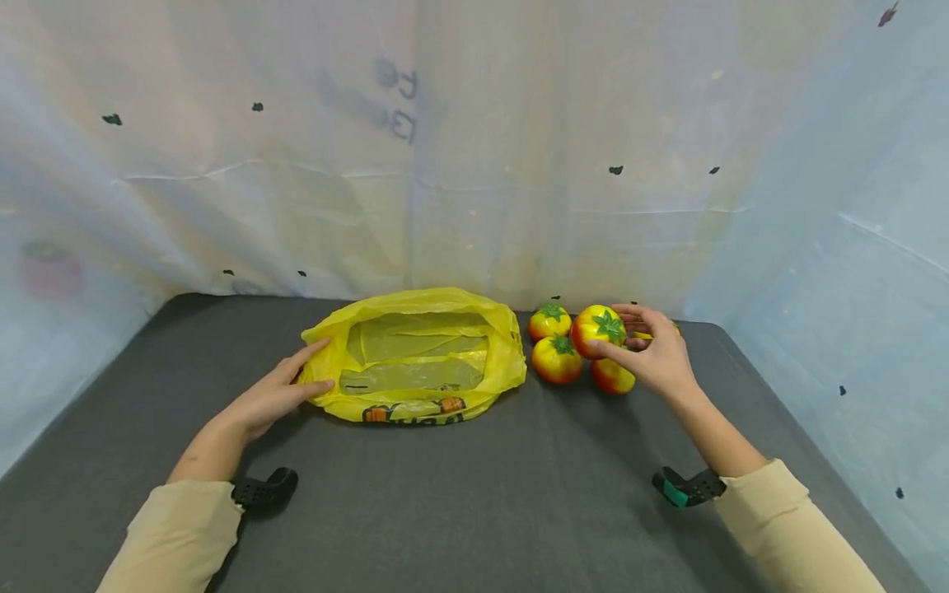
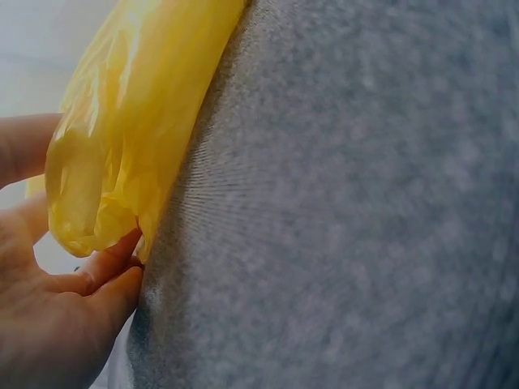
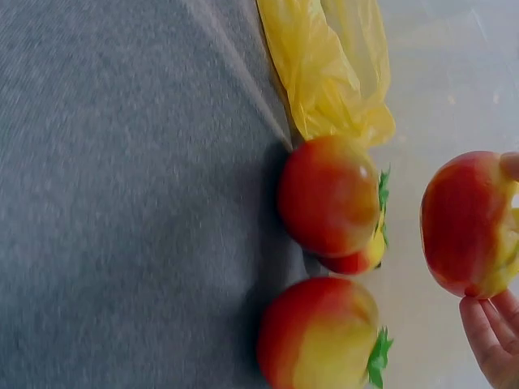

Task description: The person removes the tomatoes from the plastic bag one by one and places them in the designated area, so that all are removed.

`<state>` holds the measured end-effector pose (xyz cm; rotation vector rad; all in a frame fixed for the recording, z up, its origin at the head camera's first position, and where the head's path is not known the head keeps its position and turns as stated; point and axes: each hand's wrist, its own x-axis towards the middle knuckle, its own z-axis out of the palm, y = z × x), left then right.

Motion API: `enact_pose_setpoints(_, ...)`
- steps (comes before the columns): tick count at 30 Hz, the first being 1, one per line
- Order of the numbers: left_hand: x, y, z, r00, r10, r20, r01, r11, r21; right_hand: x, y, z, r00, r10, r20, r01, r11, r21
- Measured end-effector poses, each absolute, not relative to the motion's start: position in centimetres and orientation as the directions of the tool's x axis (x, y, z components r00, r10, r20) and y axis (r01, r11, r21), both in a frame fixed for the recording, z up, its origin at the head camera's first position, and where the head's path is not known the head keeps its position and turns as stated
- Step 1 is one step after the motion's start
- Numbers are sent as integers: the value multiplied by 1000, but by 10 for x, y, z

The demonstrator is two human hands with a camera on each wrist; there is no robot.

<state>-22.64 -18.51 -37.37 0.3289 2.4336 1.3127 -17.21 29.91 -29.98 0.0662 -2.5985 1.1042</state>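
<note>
A yellow plastic bag [image 1: 426,403] lies with its mouth gaping upward. My left hand [image 1: 270,395] holds its left end, fingers and thumb spread around the rim; in the left wrist view the bag's folds [image 2: 134,121] hide part of the fingers. Off the table, my right hand [image 1: 656,350] grips a red-and-yellow tomato [image 1: 591,329] with a green leafy top, thumb on the near side. Right of the bag, several similar tomatoes [image 1: 558,362] sit close together below and beside the held one. The held tomato [image 3: 462,223] appears apart from the others in the right wrist view.
A dark grey cloth-covered table [image 1: 445,511] lies under everything. Pale plastic sheeting [image 1: 474,165] hangs behind the table and along its sides. One more tomato is partly hidden behind the right hand.
</note>
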Motion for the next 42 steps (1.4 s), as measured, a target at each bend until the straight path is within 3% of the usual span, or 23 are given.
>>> enact_pose_setpoints(26, -227, -184, -371, -906, 367, -213, 28, 554, 832, -157, 346, -299, -945, 192, 266, -13, 789, -614)
enact_pose_setpoints(42, -225, -184, -371, -910, 360, -208, 32, 559, 828, -156, 365, -312, -938, 246, 242, 42, 778, -627)
